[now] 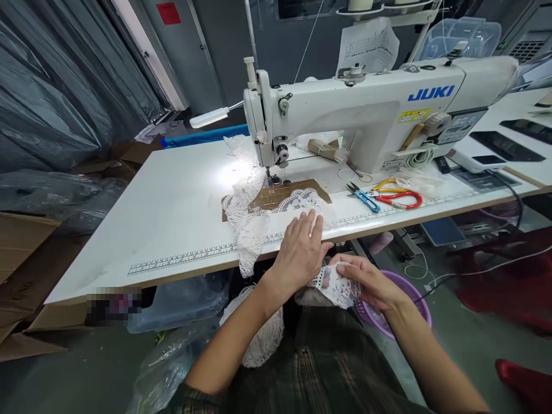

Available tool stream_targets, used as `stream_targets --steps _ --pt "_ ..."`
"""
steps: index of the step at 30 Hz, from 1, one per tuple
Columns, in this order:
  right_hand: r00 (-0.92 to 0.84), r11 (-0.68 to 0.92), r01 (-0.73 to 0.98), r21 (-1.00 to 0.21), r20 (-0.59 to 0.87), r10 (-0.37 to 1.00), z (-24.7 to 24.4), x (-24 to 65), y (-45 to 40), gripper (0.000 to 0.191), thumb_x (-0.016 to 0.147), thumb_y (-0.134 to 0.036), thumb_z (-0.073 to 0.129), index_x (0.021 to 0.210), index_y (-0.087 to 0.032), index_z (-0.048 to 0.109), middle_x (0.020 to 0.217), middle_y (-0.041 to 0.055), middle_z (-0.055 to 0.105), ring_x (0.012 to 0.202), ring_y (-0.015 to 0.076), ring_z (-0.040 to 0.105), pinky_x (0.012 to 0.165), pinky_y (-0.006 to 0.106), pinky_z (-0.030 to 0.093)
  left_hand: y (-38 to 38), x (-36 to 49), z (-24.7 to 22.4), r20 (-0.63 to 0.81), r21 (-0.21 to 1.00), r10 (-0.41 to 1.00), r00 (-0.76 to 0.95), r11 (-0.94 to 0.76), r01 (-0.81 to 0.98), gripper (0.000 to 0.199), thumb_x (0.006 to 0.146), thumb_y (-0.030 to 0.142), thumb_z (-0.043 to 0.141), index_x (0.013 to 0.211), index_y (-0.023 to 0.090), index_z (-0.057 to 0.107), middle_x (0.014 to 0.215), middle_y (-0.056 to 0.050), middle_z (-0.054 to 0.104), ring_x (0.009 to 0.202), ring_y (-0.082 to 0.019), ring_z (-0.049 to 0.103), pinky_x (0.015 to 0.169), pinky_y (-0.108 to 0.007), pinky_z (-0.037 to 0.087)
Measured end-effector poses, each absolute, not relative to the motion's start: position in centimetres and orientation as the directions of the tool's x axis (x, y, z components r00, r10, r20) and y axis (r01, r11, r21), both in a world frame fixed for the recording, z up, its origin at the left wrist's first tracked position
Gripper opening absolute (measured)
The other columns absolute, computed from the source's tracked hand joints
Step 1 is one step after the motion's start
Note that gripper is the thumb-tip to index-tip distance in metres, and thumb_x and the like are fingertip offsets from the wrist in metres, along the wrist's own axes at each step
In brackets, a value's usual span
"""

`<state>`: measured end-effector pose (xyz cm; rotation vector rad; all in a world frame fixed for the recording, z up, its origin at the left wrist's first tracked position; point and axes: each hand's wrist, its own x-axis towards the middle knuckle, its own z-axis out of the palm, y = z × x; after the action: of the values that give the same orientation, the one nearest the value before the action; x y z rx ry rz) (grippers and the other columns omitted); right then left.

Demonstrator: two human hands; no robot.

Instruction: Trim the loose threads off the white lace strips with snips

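Observation:
My left hand (303, 244) lies flat on white lace at the front edge of the sewing table (168, 201), its fingers stretched out. Under and beyond the fingertips, a strip of lace trim (302, 200) runs over a brown plate (271, 198) below the needle of the white sewing machine (328, 109). More lace (250, 241) hangs over the table edge left of that hand. Below the edge, my right hand (366, 282) pinches a piece of white lace (334, 284) between thumb and fingers. A bunch of lace (263, 333) rests by my lap, partly behind my left forearm.
Blue thread snips (364, 198) and scissors with red and yellow handles (399, 195) lie on the table at the right. A purple basket (420, 302) stands on the floor. Cardboard boxes (26, 247) are at the left, and a clear plastic bin (181, 305) sits under the table.

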<state>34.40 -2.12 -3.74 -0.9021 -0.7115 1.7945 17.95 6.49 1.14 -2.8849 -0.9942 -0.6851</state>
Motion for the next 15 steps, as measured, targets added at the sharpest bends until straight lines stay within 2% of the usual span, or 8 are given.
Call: stream_targets --steps 3,6,10,13,15 --pt "-0.276 -0.365 -0.493 -0.79 -0.256 0.926 -3.5 35.0 -2.9 0.021 0.085 -0.034 0.077 0.087 -0.015 0.068 0.079 0.0066 0.076 0.063 0.0127 0.071 0.057 0.019 0.054 5.6 18.1 0.4 0.309 0.011 0.6 0.738 -0.778 0.628 0.052 0.097 0.032 0.057 0.14 0.003 0.049 0.15 -0.027 0.049 0.142 -0.038 0.046 0.111 -0.051 0.045" --pt "-0.301 -0.375 -0.484 -0.791 -0.252 0.92 -3.4 35.8 -3.7 0.021 0.087 -0.034 0.076 0.086 -0.014 0.069 0.08 0.0082 0.077 0.065 0.0132 0.072 0.059 0.018 0.055 4.3 16.6 0.8 0.276 -0.01 0.593 0.756 -0.785 0.619 0.054 0.096 0.03 0.06 0.141 0.005 0.049 0.151 -0.026 0.048 0.141 -0.037 0.046 0.111 -0.05 0.045" --pt "-0.302 -0.388 -0.483 -0.785 -0.267 0.915 -3.4 36.3 -4.2 0.022 0.087 -0.034 0.076 0.086 -0.013 0.069 0.083 0.0096 0.078 0.064 0.0134 0.072 0.057 0.018 0.055 5.7 14.6 3.5 0.315 0.173 0.585 0.748 -0.81 0.561 0.05 0.098 0.036 0.055 0.138 0.006 0.053 0.139 -0.021 0.062 0.126 -0.031 0.061 0.104 -0.047 0.051" --pt "-0.322 -0.388 -0.476 -0.789 -0.254 0.912 -2.9 35.9 -4.4 0.024 0.087 -0.037 0.075 0.085 -0.014 0.07 0.081 0.0095 0.077 0.065 0.0148 0.072 0.057 0.02 0.055 9.6 15.4 5.7 0.406 0.34 0.692 0.598 -0.721 0.604 0.042 0.098 0.037 0.053 0.128 0.008 0.061 0.128 -0.018 0.068 0.117 -0.029 0.064 0.099 -0.045 0.052" --pt "-0.335 -0.369 -0.461 -0.807 -0.227 0.914 -2.3 35.6 -4.5 0.024 0.088 -0.038 0.073 0.086 -0.014 0.071 0.08 0.0091 0.077 0.066 0.0149 0.072 0.06 0.021 0.056 12.4 17.0 6.2 0.401 0.413 0.741 0.539 -0.671 0.616 0.041 0.097 0.042 0.052 0.117 0.01 0.067 0.116 -0.017 0.071 0.107 -0.03 0.066 0.094 -0.046 0.051"
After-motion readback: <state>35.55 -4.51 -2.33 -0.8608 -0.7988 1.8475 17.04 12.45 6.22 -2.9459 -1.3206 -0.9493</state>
